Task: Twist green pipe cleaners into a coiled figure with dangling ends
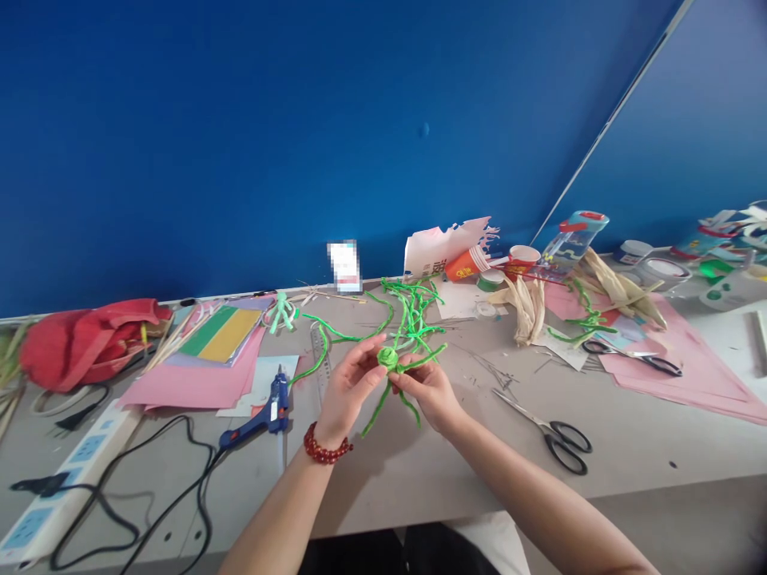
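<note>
- Over our bench (383, 487), left grip (348, 391) and right grip (428, 393) both clenched, pinching a green pipe-cleaner coil (387, 358)
- At nine o'clock, a blue glue gun (269, 414)
- At three o'clock, scissors (554, 435)

Hands (351, 389) sit between a glue gun (269, 414) and scissors (554, 435).

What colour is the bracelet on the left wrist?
The bracelet is dark red; head view.

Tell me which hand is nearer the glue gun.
Left. The left hand, pinching the green pipe cleaner, sits just right of the glue gun, not touching it; the right hand is farther right, past the left hand.
</note>
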The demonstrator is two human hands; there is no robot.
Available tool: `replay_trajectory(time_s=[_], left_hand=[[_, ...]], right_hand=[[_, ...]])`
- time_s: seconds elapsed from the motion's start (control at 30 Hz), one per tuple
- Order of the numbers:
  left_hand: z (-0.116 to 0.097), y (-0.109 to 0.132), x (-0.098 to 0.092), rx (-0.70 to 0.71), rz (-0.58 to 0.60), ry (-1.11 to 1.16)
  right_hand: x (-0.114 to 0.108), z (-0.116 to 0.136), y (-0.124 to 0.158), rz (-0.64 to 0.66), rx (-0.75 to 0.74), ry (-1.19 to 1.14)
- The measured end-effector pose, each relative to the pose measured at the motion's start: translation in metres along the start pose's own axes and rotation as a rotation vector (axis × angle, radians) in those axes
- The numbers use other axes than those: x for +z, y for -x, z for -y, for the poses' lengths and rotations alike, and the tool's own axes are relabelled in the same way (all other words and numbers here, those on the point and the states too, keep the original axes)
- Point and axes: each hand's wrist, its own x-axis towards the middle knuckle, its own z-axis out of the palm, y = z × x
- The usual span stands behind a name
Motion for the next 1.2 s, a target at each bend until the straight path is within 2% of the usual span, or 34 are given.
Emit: replay_trajectory(time_s=[0.13, 0.43, 0.53, 0.67, 0.77, 0.93, 1.03, 1.2], left_hand=[[0.004, 0.000, -0.001, -0.022, 0.052, 0.026], [0.009, 0.000, 0.010, -0.098, -0.075, 0.235], [0.009, 0.002, 0.013, -0.061, -0.037, 0.275], [0.013, 0.004, 0.015, -0.045, 0.015, 0.214], [0.019, 0.002, 0.016, -0.090, -0.045, 0.143], [0.023, -0.003, 0.013, -0.090, -0.165, 0.180], [0.020, -0.004, 0.010, -0.100, -0.226, 0.175], [0.018, -0.002, 0.005, -0.107, -0.184, 0.100]], right_hand=[[0.002, 0.002, -0.001, 0.000, 0.012, -0.023], [0.004, -0.001, 0.002, 0.003, 0.004, -0.067], [0.004, -0.002, 0.001, -0.025, 0.005, -0.056], [0.001, -0.003, -0.002, -0.072, -0.025, -0.036], [-0.001, -0.004, -0.003, -0.080, -0.051, -0.053], [-0.004, -0.002, -0.002, -0.048, -0.060, 0.074], [-0.006, 0.001, -0.003, -0.076, -0.151, 0.102], [-0.008, 0.000, -0.004, -0.127, -0.228, 0.091]])
